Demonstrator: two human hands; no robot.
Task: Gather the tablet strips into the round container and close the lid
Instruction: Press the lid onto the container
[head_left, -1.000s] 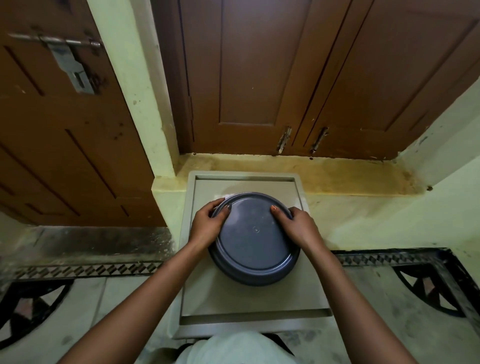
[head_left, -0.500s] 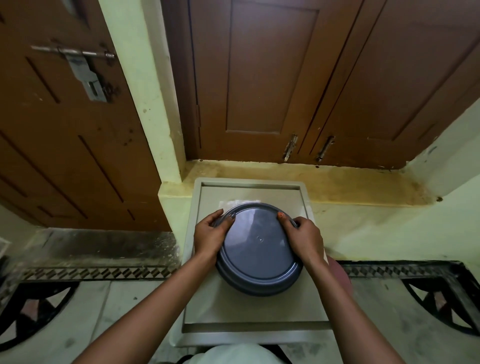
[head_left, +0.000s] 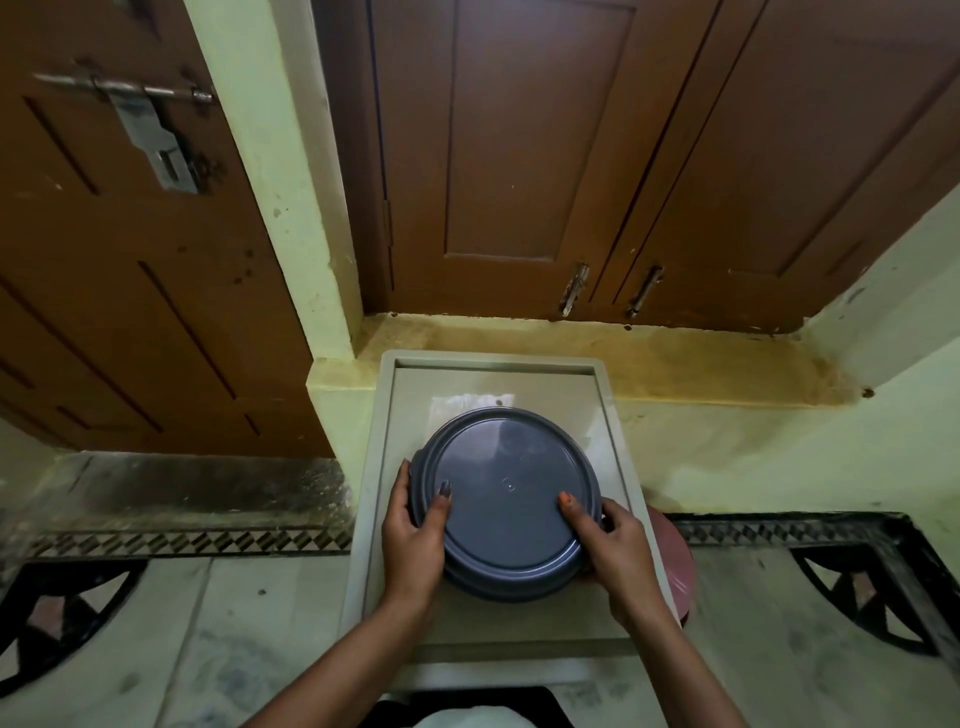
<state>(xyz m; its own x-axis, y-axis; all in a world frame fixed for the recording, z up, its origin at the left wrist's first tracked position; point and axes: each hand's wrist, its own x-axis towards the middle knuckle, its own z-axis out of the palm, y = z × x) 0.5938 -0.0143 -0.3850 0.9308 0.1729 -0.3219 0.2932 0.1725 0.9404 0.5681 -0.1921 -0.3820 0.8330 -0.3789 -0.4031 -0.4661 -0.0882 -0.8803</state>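
Observation:
A round grey-blue container (head_left: 483, 584) stands on a beige tray-like tabletop (head_left: 608, 415), with its flat lid (head_left: 506, 488) lying on top. My left hand (head_left: 413, 535) grips the left rim, thumb pressed on the lid. On the near right rim sits my right hand (head_left: 605, 540), its thumb also on the lid. No tablet strips are visible; the inside of the container is hidden by the lid.
Brown wooden doors (head_left: 519, 156) and a yellowish sill (head_left: 675, 358) rise just behind the tabletop. A reddish round object (head_left: 672, 564) pokes out under the tabletop's right edge. Patterned floor tiles (head_left: 208, 623) lie on both sides.
Both hands have slid from the far side of the lid toward me along the rim. The container has stayed in place on the tabletop.

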